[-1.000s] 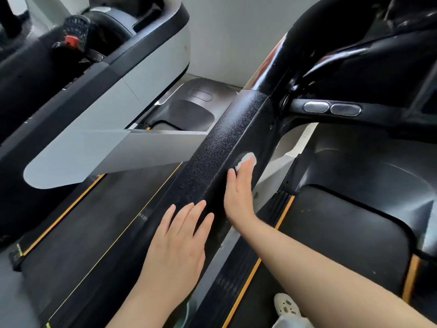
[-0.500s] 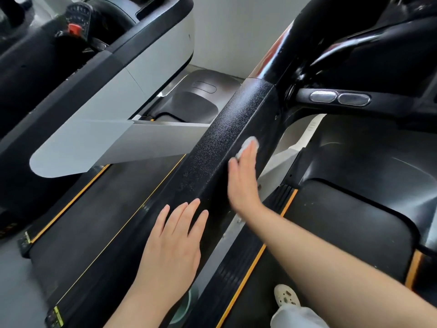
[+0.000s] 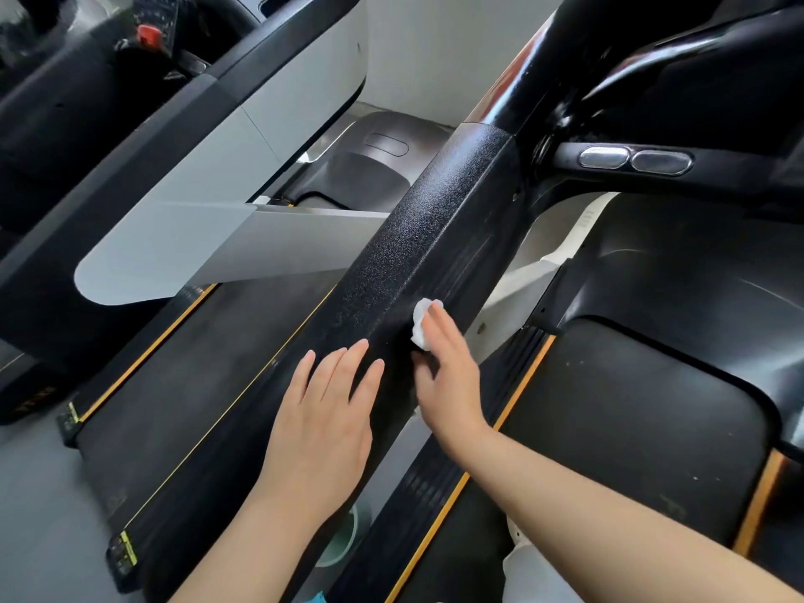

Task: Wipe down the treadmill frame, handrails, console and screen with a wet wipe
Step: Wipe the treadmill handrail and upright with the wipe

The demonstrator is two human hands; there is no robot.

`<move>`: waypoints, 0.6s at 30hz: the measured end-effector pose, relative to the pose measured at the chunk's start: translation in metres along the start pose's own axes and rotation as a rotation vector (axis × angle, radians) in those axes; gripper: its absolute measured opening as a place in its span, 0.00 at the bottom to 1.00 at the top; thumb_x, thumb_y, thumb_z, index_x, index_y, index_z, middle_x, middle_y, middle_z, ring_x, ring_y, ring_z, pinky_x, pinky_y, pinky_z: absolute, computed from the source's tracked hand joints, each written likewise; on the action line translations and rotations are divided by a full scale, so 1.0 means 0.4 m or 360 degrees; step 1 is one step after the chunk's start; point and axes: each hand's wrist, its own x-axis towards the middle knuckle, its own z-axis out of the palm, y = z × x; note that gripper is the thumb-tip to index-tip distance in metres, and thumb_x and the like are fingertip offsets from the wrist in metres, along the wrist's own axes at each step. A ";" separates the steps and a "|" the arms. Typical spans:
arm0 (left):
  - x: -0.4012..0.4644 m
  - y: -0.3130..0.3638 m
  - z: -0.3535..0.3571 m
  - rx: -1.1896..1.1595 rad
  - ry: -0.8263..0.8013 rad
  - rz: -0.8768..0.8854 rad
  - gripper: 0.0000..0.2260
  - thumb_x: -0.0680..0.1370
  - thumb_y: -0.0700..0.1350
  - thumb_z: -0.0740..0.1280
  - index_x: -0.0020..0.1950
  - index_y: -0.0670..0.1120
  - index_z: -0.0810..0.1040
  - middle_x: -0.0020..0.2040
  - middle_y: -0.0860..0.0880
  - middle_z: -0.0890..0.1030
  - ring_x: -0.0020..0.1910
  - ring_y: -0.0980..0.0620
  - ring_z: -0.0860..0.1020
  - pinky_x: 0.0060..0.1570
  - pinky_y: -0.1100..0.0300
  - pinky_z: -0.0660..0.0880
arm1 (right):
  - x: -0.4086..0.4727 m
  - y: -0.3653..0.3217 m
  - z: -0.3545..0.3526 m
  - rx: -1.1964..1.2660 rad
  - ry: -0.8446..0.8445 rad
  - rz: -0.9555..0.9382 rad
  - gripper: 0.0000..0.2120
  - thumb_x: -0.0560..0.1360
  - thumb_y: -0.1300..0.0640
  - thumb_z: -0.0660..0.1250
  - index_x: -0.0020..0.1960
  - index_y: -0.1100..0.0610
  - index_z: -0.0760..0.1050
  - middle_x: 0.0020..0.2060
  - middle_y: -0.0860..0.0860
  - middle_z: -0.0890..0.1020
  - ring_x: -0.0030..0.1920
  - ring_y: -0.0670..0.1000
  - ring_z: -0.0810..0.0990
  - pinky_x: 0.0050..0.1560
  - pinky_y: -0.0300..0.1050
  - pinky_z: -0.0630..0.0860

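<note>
Wet wipe [image 3: 422, 322], bunched and white, lies pressed under the straight fingers of the right hand [image 3: 448, 376] against the black textured treadmill frame [image 3: 413, 237]. Just beside it, the left hand [image 3: 324, 415] rests flat on the same frame, fingers spread, holding nothing. Two oval metal sensors [image 3: 635, 159] sit on the handrail [image 3: 718, 171] beyond.

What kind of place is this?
Probably a gym or fitness room. Two treadmills stand side by side: one running belt on the right, another belt on the left. A red safety key sits on the left console, and metal pulse sensors on a handlebar.
</note>
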 end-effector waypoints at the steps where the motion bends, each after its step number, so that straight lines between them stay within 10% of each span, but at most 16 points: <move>1: 0.003 0.002 -0.002 0.0001 0.0006 0.0001 0.28 0.63 0.41 0.77 0.62 0.41 0.77 0.63 0.39 0.75 0.59 0.40 0.77 0.63 0.42 0.69 | 0.014 -0.004 -0.017 -0.0050 0.0065 -0.0001 0.26 0.72 0.75 0.62 0.68 0.61 0.71 0.67 0.52 0.68 0.67 0.46 0.65 0.64 0.23 0.56; 5: 0.019 0.012 -0.014 -0.0004 0.0045 0.0014 0.28 0.61 0.41 0.77 0.61 0.41 0.79 0.62 0.39 0.76 0.58 0.40 0.78 0.61 0.41 0.69 | 0.093 -0.007 -0.130 -0.0131 -0.0165 0.0125 0.17 0.72 0.74 0.58 0.56 0.64 0.77 0.50 0.57 0.77 0.50 0.47 0.73 0.51 0.40 0.71; 12: 0.050 0.025 -0.014 -0.0032 0.0075 0.0031 0.28 0.61 0.41 0.78 0.61 0.42 0.79 0.62 0.39 0.77 0.58 0.39 0.78 0.61 0.40 0.70 | 0.305 0.016 -0.235 -0.0348 -0.0048 0.0298 0.06 0.74 0.64 0.61 0.49 0.54 0.69 0.37 0.45 0.72 0.42 0.50 0.70 0.36 0.39 0.66; 18: 0.062 0.034 -0.013 -0.0020 0.0079 0.0005 0.29 0.60 0.41 0.78 0.61 0.42 0.79 0.62 0.38 0.77 0.58 0.39 0.78 0.60 0.39 0.69 | 0.384 0.026 -0.209 -0.0168 0.0339 0.0315 0.10 0.72 0.61 0.68 0.53 0.57 0.75 0.53 0.50 0.69 0.49 0.47 0.71 0.50 0.33 0.66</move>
